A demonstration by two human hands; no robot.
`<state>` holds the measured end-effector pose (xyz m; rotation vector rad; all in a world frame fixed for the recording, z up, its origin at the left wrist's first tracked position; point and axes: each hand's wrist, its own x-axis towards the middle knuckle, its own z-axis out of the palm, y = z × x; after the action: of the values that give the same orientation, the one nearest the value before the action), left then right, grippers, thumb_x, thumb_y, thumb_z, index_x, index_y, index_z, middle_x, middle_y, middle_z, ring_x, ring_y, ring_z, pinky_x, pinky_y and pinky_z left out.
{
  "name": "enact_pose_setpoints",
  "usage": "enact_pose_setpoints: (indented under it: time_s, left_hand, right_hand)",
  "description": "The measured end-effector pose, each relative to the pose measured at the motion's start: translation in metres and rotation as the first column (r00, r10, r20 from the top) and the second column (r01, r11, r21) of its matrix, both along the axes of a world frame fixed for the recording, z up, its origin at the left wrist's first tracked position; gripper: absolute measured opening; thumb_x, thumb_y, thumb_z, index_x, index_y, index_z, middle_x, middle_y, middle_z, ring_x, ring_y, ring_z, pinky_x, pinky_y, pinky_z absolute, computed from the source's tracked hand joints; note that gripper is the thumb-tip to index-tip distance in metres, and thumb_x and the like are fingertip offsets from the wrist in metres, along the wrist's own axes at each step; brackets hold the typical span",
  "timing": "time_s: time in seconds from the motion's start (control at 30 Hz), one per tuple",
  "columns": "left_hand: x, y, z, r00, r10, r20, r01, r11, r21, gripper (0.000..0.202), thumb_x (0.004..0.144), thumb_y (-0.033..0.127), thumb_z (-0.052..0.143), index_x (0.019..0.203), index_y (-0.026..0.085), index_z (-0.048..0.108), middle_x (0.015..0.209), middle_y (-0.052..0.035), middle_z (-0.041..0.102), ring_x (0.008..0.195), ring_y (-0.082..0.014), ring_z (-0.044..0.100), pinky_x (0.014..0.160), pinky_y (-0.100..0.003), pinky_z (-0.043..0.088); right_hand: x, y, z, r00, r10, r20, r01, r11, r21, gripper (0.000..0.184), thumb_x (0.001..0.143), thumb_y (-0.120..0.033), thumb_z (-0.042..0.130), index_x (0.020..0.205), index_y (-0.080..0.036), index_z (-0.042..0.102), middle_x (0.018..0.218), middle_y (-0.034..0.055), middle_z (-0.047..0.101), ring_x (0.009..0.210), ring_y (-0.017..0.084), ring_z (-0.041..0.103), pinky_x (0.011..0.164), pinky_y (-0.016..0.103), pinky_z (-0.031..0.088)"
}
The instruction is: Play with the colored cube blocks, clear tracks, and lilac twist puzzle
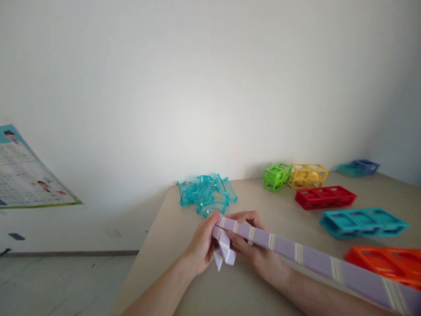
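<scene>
A lilac necktie [286, 245] with cream stripes stretches from my hands across my right forearm to the lower right edge. My left hand [202, 245] is closed on its folded end, the thumb pressing on top. Below that thumb a short folded part with a pointed tip [219, 261] hangs down. My right hand [253, 250] grips the necktie just to the right, with fingers on both sides of the strip. Some of its fingers are hidden behind the cloth. Both hands are above the table [154, 263].
Clear teal plastic pieces [207, 193] lie heaped beyond my hands. To the right stand green [277, 177], yellow [308, 175], red [325, 197], teal [363, 222] and orange [388, 263] frame blocks. Blue pieces [362, 167] sit in the far corner. A poster [33, 175] hangs on the left wall.
</scene>
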<state>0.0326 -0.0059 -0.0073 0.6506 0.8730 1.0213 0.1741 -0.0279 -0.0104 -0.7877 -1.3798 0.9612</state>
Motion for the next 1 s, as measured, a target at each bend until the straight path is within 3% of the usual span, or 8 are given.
enact_pose_setpoints:
  time_s: [0.07,0.13,0.23,0.3,0.4,0.53,0.67,1.0]
  left_hand:
    - [0.000,0.000,-0.001,1.000,-0.025,0.005,0.025,0.997,-0.072,0.039,0.082,0.055,0.056,0.083,0.016,0.057,0.057,0.0008,0.058,0.045,-0.0142,0.056,0.047,-0.026,0.047]
    - [-0.001,0.000,-0.001,0.995,-0.096,0.022,0.098,0.986,-0.134,0.046,0.084,0.060,0.048,0.084,0.016,0.058,0.059,-0.0016,0.060,0.046,-0.0159,0.057,0.047,-0.028,0.047]
    - [-0.004,0.000,0.000,0.990,-0.116,0.082,0.127,0.981,-0.146,0.049,0.083,0.064,0.046,0.084,0.016,0.058,0.061,-0.0025,0.061,0.050,-0.0172,0.059,0.050,-0.029,0.048]
    - [-0.004,0.000,0.000,0.990,-0.091,0.111,0.105,0.986,-0.130,0.048,0.081,0.063,0.050,0.081,0.016,0.058,0.060,-0.0015,0.060,0.051,-0.0166,0.059,0.052,-0.029,0.047]
    - [-0.005,0.001,0.001,0.992,-0.060,0.112,0.074,0.989,-0.125,0.044,0.081,0.060,0.054,0.078,0.016,0.056,0.059,-0.0007,0.060,0.049,-0.0150,0.058,0.050,-0.026,0.046]
    - [-0.008,0.001,0.002,0.993,-0.098,0.064,0.108,0.980,-0.168,0.044,0.082,0.058,0.051,0.074,0.015,0.057,0.053,-0.0015,0.059,0.042,-0.0160,0.058,0.041,-0.025,0.044]
    - [-0.015,0.003,0.002,0.976,-0.216,0.012,0.215,0.961,-0.174,0.054,0.086,0.061,0.036,0.067,0.014,0.057,0.039,-0.0031,0.053,0.032,-0.0215,0.056,0.030,-0.028,0.041]
    - [-0.023,0.006,0.000,0.913,-0.392,0.110,0.407,0.891,-0.203,0.047,0.087,0.054,0.043,0.059,0.016,0.050,0.045,0.0036,0.045,0.029,-0.0166,0.054,0.027,-0.030,0.047]
  right_hand:
    - [0.002,-0.001,0.000,0.997,-0.022,0.069,0.016,0.996,0.085,0.015,0.082,-0.029,0.066,0.087,-0.024,0.052,0.105,0.0054,0.065,0.091,0.021,0.064,0.075,0.032,0.053]
    - [0.005,0.000,0.000,0.991,0.015,0.132,-0.031,0.993,0.114,0.015,0.082,-0.029,0.065,0.092,-0.025,0.055,0.110,0.0058,0.064,0.080,0.019,0.066,0.066,0.030,0.053]
    - [0.009,0.001,-0.001,0.968,0.131,0.212,-0.148,0.987,0.064,0.033,0.081,-0.029,0.066,0.112,-0.027,0.055,0.120,0.0086,0.061,0.060,0.015,0.064,0.052,0.027,0.052]
    - [0.010,0.001,-0.002,0.966,0.121,0.228,-0.142,0.987,0.077,0.039,0.080,-0.029,0.067,0.117,-0.026,0.055,0.122,0.0103,0.060,0.055,0.014,0.062,0.050,0.027,0.052]
    - [0.010,0.002,-0.001,0.968,0.038,0.250,-0.089,0.976,0.197,0.037,0.079,-0.027,0.067,0.116,-0.024,0.060,0.122,0.0116,0.062,0.071,0.019,0.067,0.066,0.032,0.055]
    - [0.011,0.004,0.004,0.948,-0.001,0.319,-0.107,0.941,0.321,0.037,0.080,-0.022,0.066,0.116,-0.023,0.063,0.119,0.0111,0.065,0.106,0.028,0.062,0.091,0.040,0.050]
    - [0.013,0.006,0.008,0.928,0.007,0.372,-0.120,0.952,0.281,0.035,0.083,-0.025,0.063,0.118,-0.024,0.063,0.116,0.0095,0.068,0.102,0.026,0.065,0.088,0.039,0.052]
    - [0.023,0.006,0.014,0.925,-0.005,0.381,-0.094,0.966,0.241,0.024,0.081,-0.023,0.064,0.104,-0.023,0.067,0.100,0.0070,0.072,0.088,0.025,0.068,0.080,0.036,0.053]
